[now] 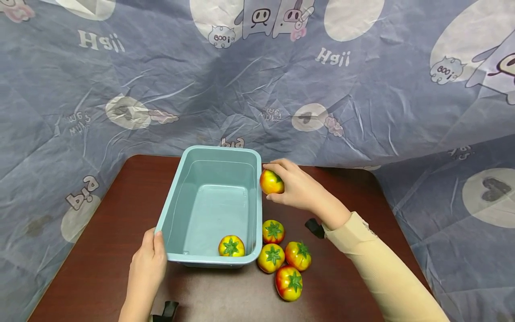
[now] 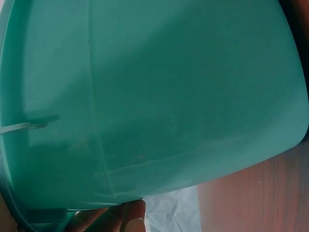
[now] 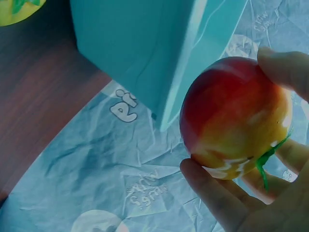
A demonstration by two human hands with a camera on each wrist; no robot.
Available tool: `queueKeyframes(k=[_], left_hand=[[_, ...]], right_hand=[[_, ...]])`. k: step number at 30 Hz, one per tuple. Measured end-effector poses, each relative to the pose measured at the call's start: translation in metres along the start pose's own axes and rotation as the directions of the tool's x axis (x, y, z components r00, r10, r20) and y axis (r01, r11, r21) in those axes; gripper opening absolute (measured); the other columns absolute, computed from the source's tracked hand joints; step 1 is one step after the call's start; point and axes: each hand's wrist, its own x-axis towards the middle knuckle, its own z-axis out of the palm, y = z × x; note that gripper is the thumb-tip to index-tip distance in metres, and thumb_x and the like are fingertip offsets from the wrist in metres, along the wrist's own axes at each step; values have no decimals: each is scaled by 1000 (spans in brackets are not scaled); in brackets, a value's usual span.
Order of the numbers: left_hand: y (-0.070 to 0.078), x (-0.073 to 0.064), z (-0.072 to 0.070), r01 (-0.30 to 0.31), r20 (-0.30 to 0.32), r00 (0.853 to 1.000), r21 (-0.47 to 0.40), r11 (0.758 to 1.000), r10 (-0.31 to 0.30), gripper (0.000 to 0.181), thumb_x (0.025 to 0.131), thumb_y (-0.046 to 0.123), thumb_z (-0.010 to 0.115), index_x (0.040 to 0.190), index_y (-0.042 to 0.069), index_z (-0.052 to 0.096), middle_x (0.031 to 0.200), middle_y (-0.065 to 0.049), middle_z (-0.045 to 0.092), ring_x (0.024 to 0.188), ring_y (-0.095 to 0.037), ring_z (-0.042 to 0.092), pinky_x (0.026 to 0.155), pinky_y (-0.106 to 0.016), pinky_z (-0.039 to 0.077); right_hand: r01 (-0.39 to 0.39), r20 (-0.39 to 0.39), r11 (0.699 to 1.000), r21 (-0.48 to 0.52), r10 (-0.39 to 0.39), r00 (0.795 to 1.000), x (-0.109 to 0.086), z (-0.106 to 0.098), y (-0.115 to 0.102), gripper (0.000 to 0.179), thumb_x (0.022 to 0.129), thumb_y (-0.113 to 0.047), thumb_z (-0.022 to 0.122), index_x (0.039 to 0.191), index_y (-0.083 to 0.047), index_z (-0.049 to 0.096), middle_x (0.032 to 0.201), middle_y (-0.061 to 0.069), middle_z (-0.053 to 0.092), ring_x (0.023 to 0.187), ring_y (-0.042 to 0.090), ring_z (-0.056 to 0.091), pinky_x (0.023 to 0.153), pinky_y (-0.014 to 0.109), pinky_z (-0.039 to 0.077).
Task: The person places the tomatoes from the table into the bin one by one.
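Observation:
In the head view my right hand (image 1: 295, 185) holds a glossy red-and-yellow tomato (image 1: 271, 181) just beside the right rim of a light blue plastic bin (image 1: 217, 205). Thumb and fingers curl round that tomato (image 3: 234, 116) in the right wrist view, its green leaf turned toward the palm. My left hand (image 1: 149, 259) grips the bin's near left corner, thumb over the rim. Most of the left wrist view is the bin's outer wall (image 2: 169, 96). One tomato (image 1: 231, 246) lies inside the bin at the near right.
Several more tomatoes (image 1: 272, 258) sit in a cluster on the dark brown table (image 1: 330, 286), right of the bin's near corner. A grey-blue printed cloth (image 1: 241, 98) hangs behind the table and down its sides.

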Motion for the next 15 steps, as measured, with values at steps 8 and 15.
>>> queueKeyframes(k=[8, 15], left_hand=[[0, 0, 0, -12, -5, 1000, 0, 1000, 12, 50, 107, 36, 22, 141, 5, 40, 128, -33, 56, 112, -54, 56, 84, -66, 40], [1, 0, 0, -13, 3, 1000, 2, 1000, 13, 50, 107, 36, 21, 141, 4, 39, 129, -34, 56, 113, -55, 55, 85, -66, 41]], right_hand=[[12, 61, 1000, 4, -12, 998, 12, -1, -12, 69, 81, -27, 79, 143, -12, 51, 143, 12, 48, 127, 31, 49, 96, 42, 50], [41, 92, 999, 13, -42, 995, 24, 1, -24, 68, 81, -27, 79, 143, -14, 52, 142, 11, 49, 123, 30, 52, 95, 40, 50]])
